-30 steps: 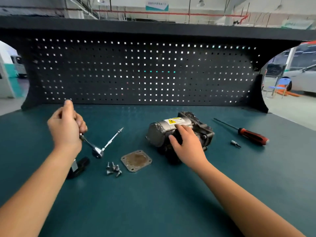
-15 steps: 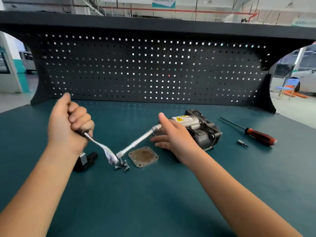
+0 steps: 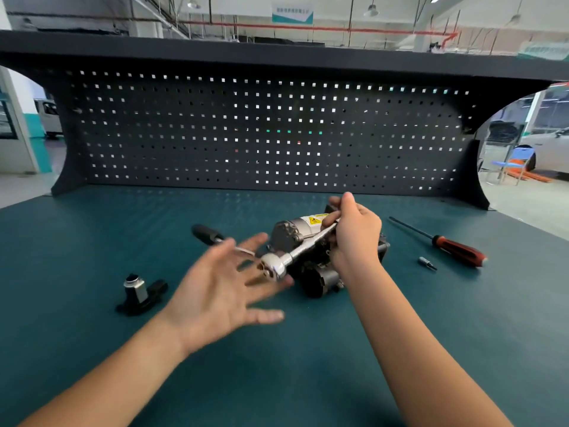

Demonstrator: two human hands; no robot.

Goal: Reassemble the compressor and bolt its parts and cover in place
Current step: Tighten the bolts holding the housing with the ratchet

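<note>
A: Where is the compressor [image 3: 289,233] lying?

B: It is lying on the green bench [image 3: 92,241], partly under the right hand [image 3: 357,235].

A: What is that hand doing?

B: It is gripping a shiny bar [image 3: 311,245] above the compressor, fingers curled round it. The bar is running down to the ratchet [image 3: 273,267] at the compressor's left end, and the ratchet's black grip [image 3: 205,234] is pointing farther left.

A: And the left hand [image 3: 221,294]?

B: It is hovering open, fingers spread and blurred, just left of the compressor and under the ratchet head. I cannot tell whether it is touching the ratchet.

A: Anything else?

B: A screwdriver [image 3: 458,251] is lying to the compressor's right, with a small bit [image 3: 427,263] between the two. A black fitting [image 3: 140,292] with a silver cylinder is sitting well to the compressor's left.
</note>
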